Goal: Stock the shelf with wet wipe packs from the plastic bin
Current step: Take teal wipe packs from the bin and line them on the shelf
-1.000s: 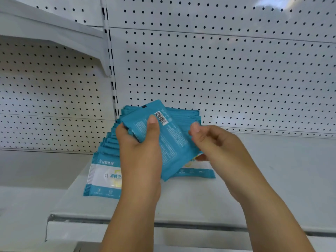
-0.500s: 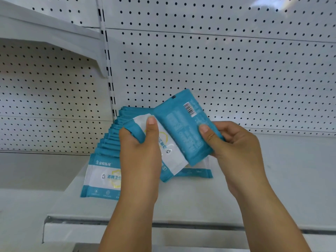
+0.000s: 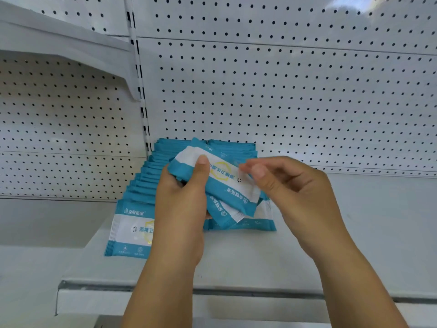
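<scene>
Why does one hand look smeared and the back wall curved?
Head view: the right hand has blurred fingertips, probably from movement, while the left hand and its packs look sharp; the wide lens bows the pegboard wall; glare whitens its top right.

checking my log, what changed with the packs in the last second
The right hand lifted the top pack, barcode up, off the bunch in the left hand, turned it over and laid it back white face up; whether its fingers still pinch it is blurred. The left hand kept its grip; the row on the shelf stayed.
</scene>
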A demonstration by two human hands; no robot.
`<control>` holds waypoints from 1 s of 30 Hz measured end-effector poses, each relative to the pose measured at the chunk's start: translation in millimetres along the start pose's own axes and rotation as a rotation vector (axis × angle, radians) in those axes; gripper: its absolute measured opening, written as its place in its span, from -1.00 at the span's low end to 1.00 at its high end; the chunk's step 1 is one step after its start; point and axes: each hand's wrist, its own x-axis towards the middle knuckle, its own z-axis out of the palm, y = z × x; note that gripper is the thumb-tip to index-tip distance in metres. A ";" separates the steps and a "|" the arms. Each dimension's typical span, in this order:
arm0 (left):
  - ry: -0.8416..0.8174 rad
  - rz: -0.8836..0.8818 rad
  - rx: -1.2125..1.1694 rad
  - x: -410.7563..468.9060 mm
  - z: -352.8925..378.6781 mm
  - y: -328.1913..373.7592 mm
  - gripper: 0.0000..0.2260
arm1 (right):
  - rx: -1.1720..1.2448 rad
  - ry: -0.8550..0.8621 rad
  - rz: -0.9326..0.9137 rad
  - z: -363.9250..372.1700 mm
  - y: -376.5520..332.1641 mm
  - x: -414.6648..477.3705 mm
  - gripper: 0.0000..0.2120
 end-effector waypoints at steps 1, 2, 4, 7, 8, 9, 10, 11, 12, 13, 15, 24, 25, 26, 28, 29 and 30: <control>0.006 0.007 -0.004 0.7 0.0 -0.8 -0.85 | 0.005 0.065 -0.004 0.0 1.8 1.5 -0.74; -0.001 0.014 -0.011 0.8 0.3 -1.1 -0.86 | -0.005 0.119 0.003 -0.2 3.9 3.0 -0.72; -0.031 0.038 -0.017 0.0 0.5 -1.3 -0.86 | -0.052 0.163 0.044 -1.1 8.4 5.9 -0.64; -0.075 0.083 -0.002 -2.0 0.5 -2.0 -0.81 | -0.122 0.092 0.165 -1.9 12.5 6.2 -0.57; -0.084 0.099 0.006 -2.7 0.8 -2.3 -0.79 | -0.122 0.054 0.200 -1.1 12.9 5.5 -0.60; -0.088 0.116 0.014 -3.2 1.5 -2.8 -0.78 | -0.114 0.022 0.217 -0.1 12.9 4.7 -0.65; -0.081 0.134 0.018 -3.9 2.3 -2.9 -0.78 | -0.111 0.001 0.221 0.7 12.7 4.2 -0.71; -0.061 0.157 0.020 -4.1 2.6 -3.2 -0.79 | -0.115 -0.017 0.217 0.8 11.8 3.6 -0.75; -0.034 0.184 0.024 -4.2 2.9 -2.9 -0.79 | -0.128 -0.042 0.212 -0.6 11.0 2.9 -0.76; -0.004 0.219 0.034 -4.0 2.4 -2.6 -0.78 | -0.143 -0.082 0.213 -2.4 10.0 2.1 -0.73; 0.041 0.288 0.080 -3.1 0.7 -0.8 -0.75 | -0.165 -0.169 0.241 -5.8 7.3 0.2 -0.67; -0.061 0.199 0.217 -7.2 5.5 -2.9 -0.63 | 0.027 -0.007 0.266 1.7 5.9 0.5 -0.74; -0.076 0.168 0.218 -6.6 5.2 -2.9 -0.59 | 0.086 0.055 0.267 1.2 7.4 1.7 -0.76; -0.096 0.137 0.222 -6.4 4.5 -2.7 -0.56 | 0.164 0.111 0.271 0.4 7.7 3.0 -0.74; -0.129 0.109 0.236 -6.4 2.8 -3.1 -0.56 | 0.344 0.166 0.283 -2.2 8.0 5.2 -0.64; -0.132 0.117 0.237 -6.5 2.4 -3.4 -0.59 | 0.406 0.157 0.287 -3.8 8.0 5.6 -0.61; -0.122 0.137 0.227 -6.0 1.9 -3.7 -0.60 | 0.433 0.124 0.291 -4.8 7.7 5.4 -0.59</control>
